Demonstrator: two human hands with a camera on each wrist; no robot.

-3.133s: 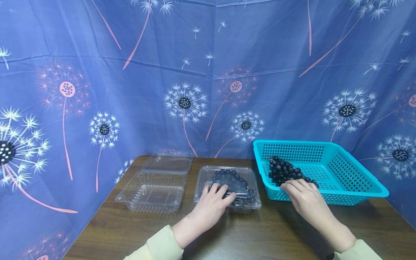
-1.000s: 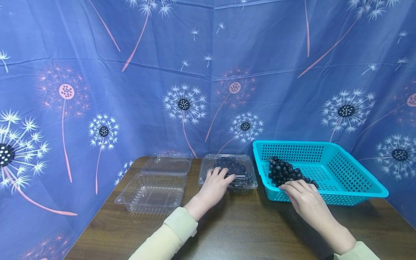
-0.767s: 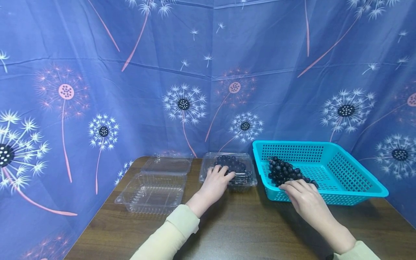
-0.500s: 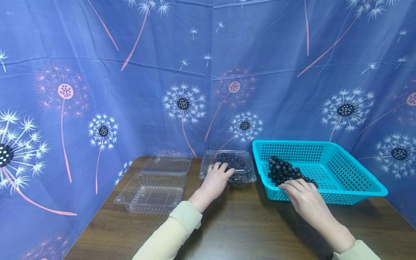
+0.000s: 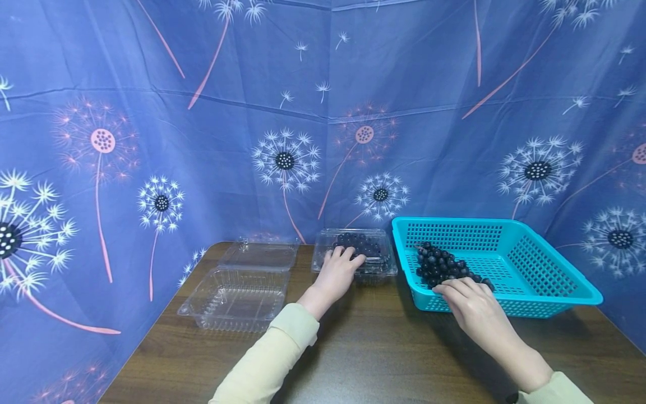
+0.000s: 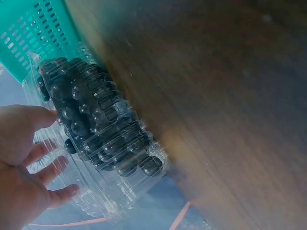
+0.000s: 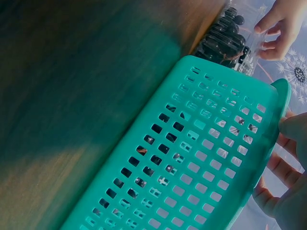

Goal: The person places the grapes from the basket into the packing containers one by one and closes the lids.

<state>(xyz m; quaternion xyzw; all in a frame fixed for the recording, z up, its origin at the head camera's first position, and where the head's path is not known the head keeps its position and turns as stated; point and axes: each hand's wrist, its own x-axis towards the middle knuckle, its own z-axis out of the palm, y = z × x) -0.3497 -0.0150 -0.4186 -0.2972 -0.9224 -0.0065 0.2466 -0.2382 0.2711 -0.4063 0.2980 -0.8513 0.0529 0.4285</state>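
Observation:
A lidded clear plastic clamshell (image 5: 379, 262) with dark grapes inside stands at the back of the table. The left hand (image 5: 337, 275) touches its lid with spread fingers; in the left wrist view the thumb lies at the lid's near side. To the right, a bunch of black grapes (image 5: 439, 264) lies in a turquoise slotted basket (image 5: 550, 292). The right hand (image 5: 471, 306) rests at the basket's near rim, its fingertips over the rim beside the grapes. In the right wrist view those fingers (image 7: 283, 170) pass partly behind the rim, spread apart from the thumb.
A second clear clamshell (image 5: 237, 303) stands on the left with its lid (image 5: 259, 255) folded back, no fruit in it. A blue dandelion-print cloth (image 5: 217, 140) hangs behind and beside the wooden table (image 5: 383, 353).
The left hand and the filled clamshell have moved away from the person, toward the cloth, ending near the table's back edge. The right hand and basket have stayed in place.

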